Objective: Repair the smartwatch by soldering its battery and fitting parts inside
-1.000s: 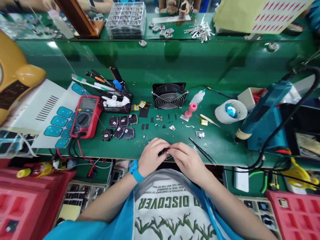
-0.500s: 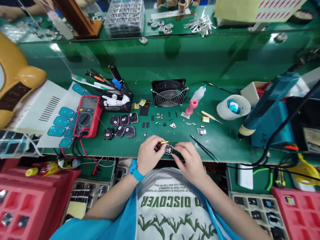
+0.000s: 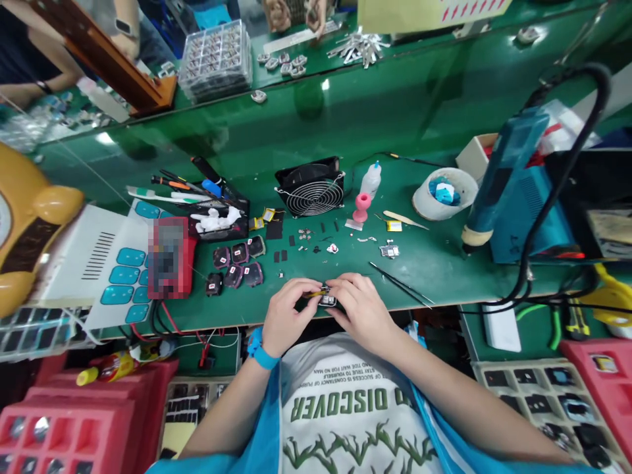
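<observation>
Both hands meet at the front edge of the green bench, around a small electronic device (image 3: 326, 299) with a pale metallic frame. My left hand (image 3: 291, 315) is closed on its left side, with a thin yellow and dark part between thumb and fingers. My right hand (image 3: 359, 308) has its fingers bent together over the device's right side; the fingertips partly cover it. Black tweezers (image 3: 401, 285) lie to the right of my right hand. Small dark watch-like cases (image 3: 233, 275) rest to the left, beyond my left hand.
A black fan (image 3: 313, 187) stands at the back, with a pink-based bottle (image 3: 362, 205) beside it. Farther right are a white tub (image 3: 445, 194) and a blue hot-air tool (image 3: 508, 171). A red multimeter (image 3: 170, 258) stands left. Across the bench are another person's hands (image 3: 316, 14).
The view has shifted and tilted. My right hand's fingers have moved in over the device and now touch its top. The yellow part sits lower, closer against the device.
</observation>
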Tool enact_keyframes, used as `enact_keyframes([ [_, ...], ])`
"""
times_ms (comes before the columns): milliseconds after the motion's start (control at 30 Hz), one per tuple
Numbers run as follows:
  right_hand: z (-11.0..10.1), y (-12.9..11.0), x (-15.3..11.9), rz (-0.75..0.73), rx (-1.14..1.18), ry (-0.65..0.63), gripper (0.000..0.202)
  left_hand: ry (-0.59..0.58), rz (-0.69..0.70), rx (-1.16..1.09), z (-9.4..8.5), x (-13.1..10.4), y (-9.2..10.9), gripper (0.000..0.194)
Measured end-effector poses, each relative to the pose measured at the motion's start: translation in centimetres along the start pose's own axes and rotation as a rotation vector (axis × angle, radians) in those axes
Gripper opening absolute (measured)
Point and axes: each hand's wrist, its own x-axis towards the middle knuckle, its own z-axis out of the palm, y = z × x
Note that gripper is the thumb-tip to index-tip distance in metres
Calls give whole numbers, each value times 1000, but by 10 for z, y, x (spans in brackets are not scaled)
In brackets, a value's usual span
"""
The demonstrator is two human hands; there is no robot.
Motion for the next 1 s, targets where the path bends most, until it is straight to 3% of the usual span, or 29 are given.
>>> enact_keyframes([
  [100,-2,0,8,-32,46,-14,13,-6,-10,-25,-4,2,-2,8],
  [167,-7,-1,13,-11,159,-33,14,-30,-86,-91,-5,6,-5,8],
  [267,-17,-1,20,182,417,-97,7,-100,-247,-259,-5,15,-9,15],
  [367,-21,0,25,446,688,-147,3,-170,-314,-324,-5,20,-11,27],
  [433,-20,2,26,583,852,-165,9,-183,-274,-260,-7,20,-9,30],
  [533,-15,6,28,715,1008,-172,19,-125,-93,-37,-8,13,-5,28],
  [700,-11,8,31,776,1024,-131,17,-67,189,211,5,-3,-5,38],
  [833,-10,6,31,753,929,-114,12,16,232,253,16,-8,-10,31],
  [1000,-8,5,29,752,897,-121,15,16,204,180,15,-8,-11,33],
])
